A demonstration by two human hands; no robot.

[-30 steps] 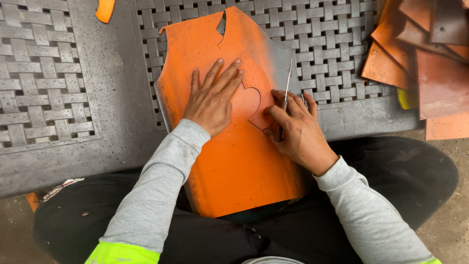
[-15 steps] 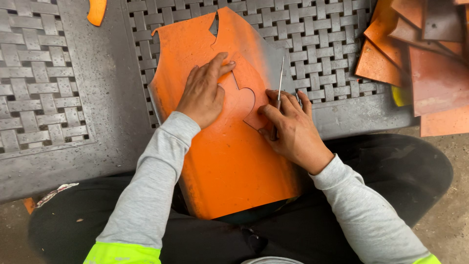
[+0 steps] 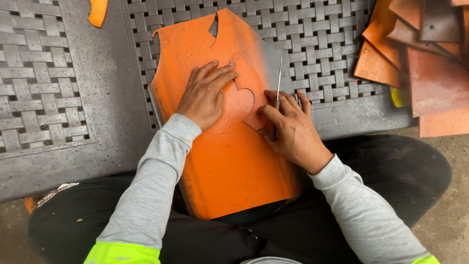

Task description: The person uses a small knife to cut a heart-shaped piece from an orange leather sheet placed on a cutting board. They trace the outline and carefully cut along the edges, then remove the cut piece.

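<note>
A large orange leather sheet [image 3: 229, 166] lies over the edge of a grey woven-pattern table [image 3: 112, 122] and onto my lap. On it rests a smaller orange pattern piece [image 3: 244, 93] with a curved notch. My left hand [image 3: 204, 95] presses flat on the sheet and the pattern's left edge, fingers spread. My right hand [image 3: 288, 127] grips a thin metal scribing tool [image 3: 278, 83], its tip pointing up beside the pattern's right edge, while its fingertips touch the pattern.
A stack of orange and brown leather pieces [image 3: 420, 54] sits at the table's right end, with a yellow object [image 3: 399, 97] under it. A small orange scrap [image 3: 97, 11] lies at the top left. Bare concrete floor [image 3: 449, 215] shows at the right.
My left hand has slid up and right onto the pattern piece. The sheet and both hands sit slightly lower and left in view as the camera shifted.
</note>
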